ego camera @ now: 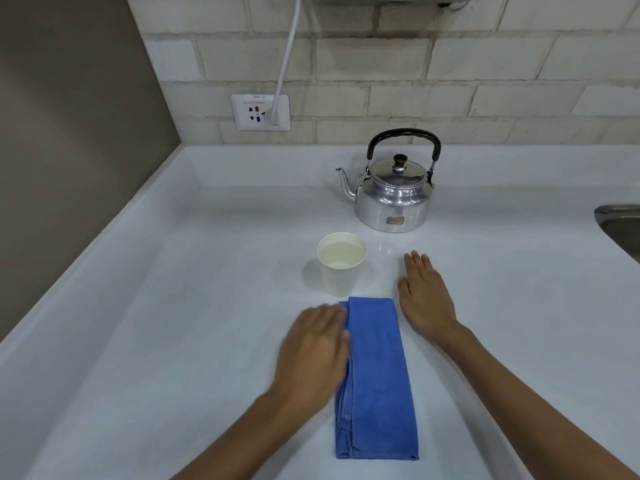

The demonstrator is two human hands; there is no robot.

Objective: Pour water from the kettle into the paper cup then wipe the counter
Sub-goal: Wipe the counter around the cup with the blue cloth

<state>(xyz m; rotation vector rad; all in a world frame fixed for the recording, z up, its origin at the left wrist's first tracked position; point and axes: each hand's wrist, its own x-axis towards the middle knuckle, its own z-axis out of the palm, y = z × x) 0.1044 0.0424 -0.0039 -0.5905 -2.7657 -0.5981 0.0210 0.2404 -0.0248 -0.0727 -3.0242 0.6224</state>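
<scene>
While water is being held nearly to the brim of the paper cup point(341, 265), the cup is being kept upright on the white counter point(173, 271), a little in front and to the left of the kettle point(393, 188). The kettle is being left standing near the back of the counter, lid on, black handle raised, spout turned toward the left. Just in front of the cup, a folded blue cloth point(375, 379) is being left lying flat in a long strip running toward the camera, its far end near the base of the cup; whether the two are touching cannot be told. The cloth's left edge is being overlapped by the left hand point(313, 351), which is blurred, palm down, fingers spread loosely and nothing gripped. The right hand point(424, 296) is being laid flat on the counter just beside the cloth's far right corner, fingers extended and close together, nothing being held. Further out, a wall socket point(260, 112) with a white cable point(287, 57) plugged in is being shown on the pale brick wall point(485, 71) behind the counter, and the rim of a metal sink point(620, 226) is being cut off at the right edge.
</scene>
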